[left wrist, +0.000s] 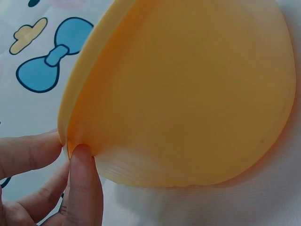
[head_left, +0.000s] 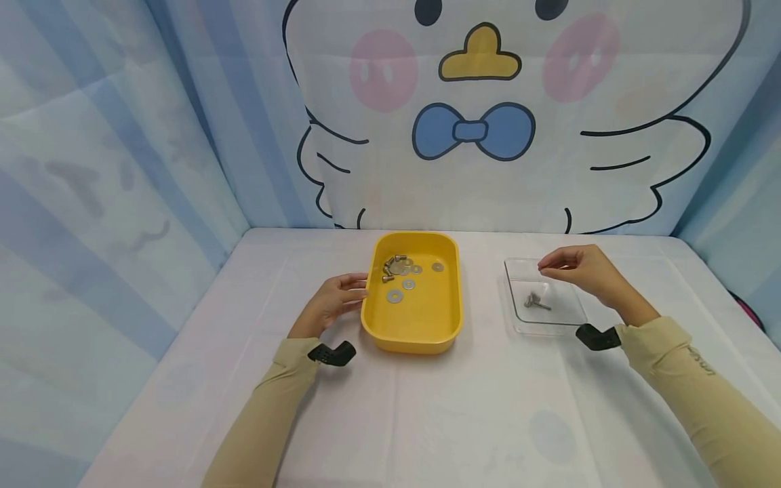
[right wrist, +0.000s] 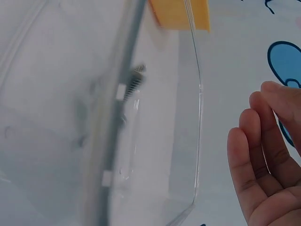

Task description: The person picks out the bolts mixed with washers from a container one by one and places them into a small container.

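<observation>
Screws (head_left: 536, 302) in clear box (head_left: 567, 312), below and left of right hand (head_left: 579, 271), nearer of 2; longest shank roughly crosswise. Right thumb and index tips together; cannot tell if anything held. Left hand (head_left: 332, 298) pinches yellow tray (head_left: 421, 325) rim, well apart.

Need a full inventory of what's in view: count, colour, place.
Yellow tray: 1, yellow, centre of table
Screws in tray: several overlapping, silver, far left
Washers: several, silver, same tray
Clear box: 1, transparent, right of tray
Screws in box: a few, silver, on its floor
Table cover: 1, whitish, underneath
Backdrop: 1, blue-white cartoon, behind
Side drapes: 2, blue-white, left and right
Wrist devices: 2, black, one per wrist
Sleeves: 2, beige, both arms
Left hand: 1, bare, pinching tray rim
Right hand: 1, bare, by clear box
</observation>
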